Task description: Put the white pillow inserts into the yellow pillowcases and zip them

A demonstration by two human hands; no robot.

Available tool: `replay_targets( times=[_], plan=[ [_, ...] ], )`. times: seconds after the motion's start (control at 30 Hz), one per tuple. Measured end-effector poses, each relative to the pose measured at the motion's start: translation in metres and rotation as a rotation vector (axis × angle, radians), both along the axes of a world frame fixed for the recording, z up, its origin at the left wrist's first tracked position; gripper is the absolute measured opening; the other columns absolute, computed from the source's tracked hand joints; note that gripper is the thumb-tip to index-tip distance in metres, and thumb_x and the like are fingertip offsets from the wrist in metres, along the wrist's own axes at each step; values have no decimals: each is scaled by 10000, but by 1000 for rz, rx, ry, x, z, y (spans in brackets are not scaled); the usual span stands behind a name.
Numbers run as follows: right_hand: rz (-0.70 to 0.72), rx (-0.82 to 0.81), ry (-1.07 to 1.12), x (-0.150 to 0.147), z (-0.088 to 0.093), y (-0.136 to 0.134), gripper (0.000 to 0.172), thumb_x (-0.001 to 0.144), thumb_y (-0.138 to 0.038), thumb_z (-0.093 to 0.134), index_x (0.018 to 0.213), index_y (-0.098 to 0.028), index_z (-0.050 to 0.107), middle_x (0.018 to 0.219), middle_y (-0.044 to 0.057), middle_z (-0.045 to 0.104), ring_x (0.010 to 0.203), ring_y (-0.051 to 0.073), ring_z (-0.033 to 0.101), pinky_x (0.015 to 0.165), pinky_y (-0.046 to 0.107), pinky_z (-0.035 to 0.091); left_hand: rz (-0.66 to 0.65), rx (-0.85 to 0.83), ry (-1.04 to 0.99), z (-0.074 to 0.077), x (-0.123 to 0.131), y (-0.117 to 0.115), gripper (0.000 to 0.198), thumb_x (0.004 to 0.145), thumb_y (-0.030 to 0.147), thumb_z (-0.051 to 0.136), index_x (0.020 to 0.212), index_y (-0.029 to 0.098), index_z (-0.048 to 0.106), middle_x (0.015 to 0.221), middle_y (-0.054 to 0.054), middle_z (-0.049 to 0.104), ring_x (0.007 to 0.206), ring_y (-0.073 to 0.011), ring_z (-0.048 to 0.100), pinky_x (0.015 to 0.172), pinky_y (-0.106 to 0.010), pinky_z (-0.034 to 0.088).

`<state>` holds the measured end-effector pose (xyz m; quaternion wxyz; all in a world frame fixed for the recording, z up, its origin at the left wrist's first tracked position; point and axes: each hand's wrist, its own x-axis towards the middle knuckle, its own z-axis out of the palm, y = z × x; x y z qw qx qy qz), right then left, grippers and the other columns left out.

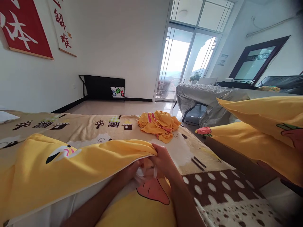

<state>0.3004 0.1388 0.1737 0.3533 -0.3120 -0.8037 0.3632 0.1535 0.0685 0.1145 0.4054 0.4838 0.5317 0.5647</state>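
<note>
The yellow cover (94, 157) lies across the near left of the patterned blanket (184, 154), its far side raised in a long fold and its pale-edged hem running up to the hands near the middle. The right hand (163, 157) has its grip clamped on the right end of that hem, fingers and thumb together on the cloth; the left hand (136, 167) reaches in under the fold, partly hidden, so I cannot tell whether its grip is apart or together. White material (56, 205) shows below the hem at near left, and a yellow panel with a carrot print (137, 209) lies between the forearms; whether it belongs to the same cover is unclear. The cover looks thin, soft and light, a limp woven cloth that should drape, bunch and wrinkle easily rather than keep a shape. It is hardly fragile, though its smooth face may slide a little between the fingers. The hem seems the best hold, since a doubled edge should take a pull better than the loose middle, and a corner would give the surest pinch. A crumpled yellow cloth (158, 124) sits farther off, with yellow pillows (255, 142) at right.
</note>
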Motion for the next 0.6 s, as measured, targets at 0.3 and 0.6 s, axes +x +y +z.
replay_targets(
  times=[0.3, 0.6],
  plan=[
    [-98, 36, -91, 1, 5, -1, 51, 637, -229, 519, 631, -180, 532, 599, -31, 508, 617, 125, 438, 558, 219, 304, 37, 46, -17, -7, -14, -10, 333, 689, 481, 674, 924, 249, 718, 1117, -40, 703, 1203, -298, 537, 1132, -406, 325],
    [-107, 42, -82, 1, 6, -1, 58, 620, -244, 501, 635, -189, 509, 619, -22, 523, 636, 133, 434, 580, 229, 297, 56, 12, 38, -3, -5, -5, 485, 736, 517, 668, 1150, 264, 652, 1306, -26, 605, 1379, -259, 354, 1201, -407, 197]
  ],
)
